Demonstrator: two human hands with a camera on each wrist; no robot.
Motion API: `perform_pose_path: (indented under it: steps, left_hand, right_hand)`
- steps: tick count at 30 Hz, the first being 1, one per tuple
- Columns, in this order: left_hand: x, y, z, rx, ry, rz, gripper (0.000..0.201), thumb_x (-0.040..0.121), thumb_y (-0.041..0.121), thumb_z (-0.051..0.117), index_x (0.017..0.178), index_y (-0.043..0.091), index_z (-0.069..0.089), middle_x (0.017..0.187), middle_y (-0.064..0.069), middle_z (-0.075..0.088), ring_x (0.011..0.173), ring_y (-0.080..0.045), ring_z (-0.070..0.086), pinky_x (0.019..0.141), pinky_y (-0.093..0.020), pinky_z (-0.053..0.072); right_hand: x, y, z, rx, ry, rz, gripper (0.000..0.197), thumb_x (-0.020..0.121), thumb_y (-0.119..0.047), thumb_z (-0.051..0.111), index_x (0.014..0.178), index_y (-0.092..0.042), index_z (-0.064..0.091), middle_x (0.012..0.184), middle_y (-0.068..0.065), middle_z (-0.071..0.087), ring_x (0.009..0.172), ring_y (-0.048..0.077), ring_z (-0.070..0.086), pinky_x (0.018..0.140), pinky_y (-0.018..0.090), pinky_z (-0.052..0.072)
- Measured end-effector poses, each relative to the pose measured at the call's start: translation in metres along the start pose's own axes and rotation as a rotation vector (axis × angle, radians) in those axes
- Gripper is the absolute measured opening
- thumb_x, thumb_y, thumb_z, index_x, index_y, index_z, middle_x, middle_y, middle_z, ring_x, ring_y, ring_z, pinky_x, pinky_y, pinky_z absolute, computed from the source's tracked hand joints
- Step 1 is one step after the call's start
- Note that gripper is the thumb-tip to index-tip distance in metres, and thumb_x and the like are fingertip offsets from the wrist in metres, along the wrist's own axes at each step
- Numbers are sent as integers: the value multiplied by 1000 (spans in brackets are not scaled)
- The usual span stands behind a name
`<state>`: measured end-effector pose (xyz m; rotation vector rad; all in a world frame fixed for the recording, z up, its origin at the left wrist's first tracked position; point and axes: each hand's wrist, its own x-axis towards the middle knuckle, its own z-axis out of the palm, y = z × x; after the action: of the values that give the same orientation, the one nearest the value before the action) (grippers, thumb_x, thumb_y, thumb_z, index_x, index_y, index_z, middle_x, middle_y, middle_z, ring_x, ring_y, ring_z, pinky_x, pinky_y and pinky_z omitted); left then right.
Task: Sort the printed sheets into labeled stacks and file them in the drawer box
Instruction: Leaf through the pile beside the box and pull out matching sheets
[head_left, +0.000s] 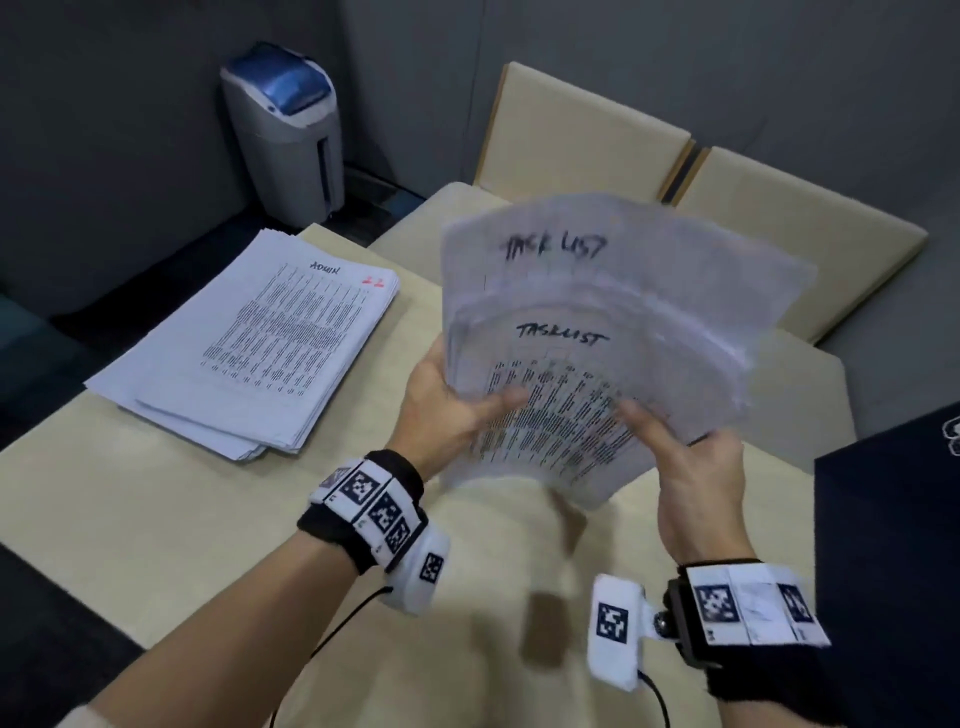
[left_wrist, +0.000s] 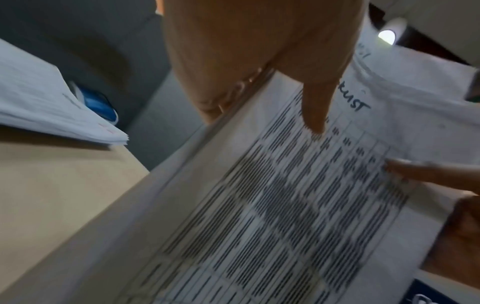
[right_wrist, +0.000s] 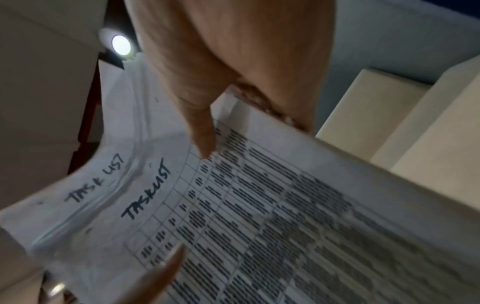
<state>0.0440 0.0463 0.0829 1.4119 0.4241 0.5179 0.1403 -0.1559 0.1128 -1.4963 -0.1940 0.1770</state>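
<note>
Beige table under both hands: the bundle of "TASKLIST" sheets is raised above it, left hand and right hand gripping its lower edges, thumbs on top. An "ADMIN" stack lies left, bin beyond.

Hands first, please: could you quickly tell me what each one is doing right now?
Left hand: grips the task list sheets, thumb on top.
Right hand: grips the same sheets from the other side.

A grey bin stands beside the table.
</note>
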Motion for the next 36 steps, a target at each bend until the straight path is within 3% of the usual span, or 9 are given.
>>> perform_pose_path:
  steps: [4,7,12,15,23,26,28,33,36]
  left_hand:
    - [8,-31,-17,141,102,49,55,76,-3,80,123,2,52,103,20,66,92,-3,65,82,-26,55]
    - [14,-44,-27,212,46,8,41,81,-6,71,117,7,57,102,-3,69,89,-19,67,84,-45,56]
    - [39,-19,-57,170,-16,-9,32,89,32,65,114,13,62,108,-12,70,100,-31,66,89,-55,53]
    - [60,-10,-94,124,9,-67,44,89,44,67,124,18,58,113,-5,69,101,-22,68,88,-49,57]
    - [129,4,-239,329,113,-189,39,87,41,67,117,17,62,108,-1,71,95,-24,68,86,-44,57]
    - [149,0,-285,578,85,-299,36,95,28,61,127,10,57,116,6,56,111,-23,57,89,-24,43]
    - [163,-10,-310,808,63,-378,19,93,24,60,110,16,61,107,1,60,103,-27,56,80,-29,45]
    - [186,-40,-359,1041,91,-634,67,84,43,66,139,12,42,141,-14,46,129,-35,45,107,-49,38]
    - [188,-61,-361,978,27,-661,76,84,42,67,143,6,35,144,-18,42,129,-36,45,106,-49,41]
  right_hand:
    - [-7,38,16,-93,-51,127,36,74,-6,81,105,-20,68,95,-12,76,88,3,70,84,29,53]
    - [-8,61,33,-191,-32,166,25,75,-8,82,89,-22,68,83,-13,75,81,6,70,77,31,53]
    - [4,51,75,-206,15,133,20,73,-23,85,86,-22,70,84,-14,74,85,5,71,78,26,55]
    - [8,35,120,-155,-44,112,22,71,-19,85,88,-17,70,86,-12,76,83,4,72,73,19,56]
    - [35,57,268,-78,-56,272,26,85,-8,73,110,-12,67,107,6,74,101,27,70,91,45,55]
    - [35,82,315,-165,-99,343,17,88,-8,69,101,-17,65,102,5,73,95,26,71,85,41,57]
    - [33,105,335,-351,-130,379,18,87,-13,71,103,-13,63,101,5,70,96,28,68,84,38,54]
    - [34,144,343,-749,-144,583,62,85,-28,73,138,-11,44,137,13,49,120,31,53,103,43,44]
    - [36,147,345,-581,-157,698,58,84,-26,76,131,-13,44,112,2,57,105,25,56,93,40,46]
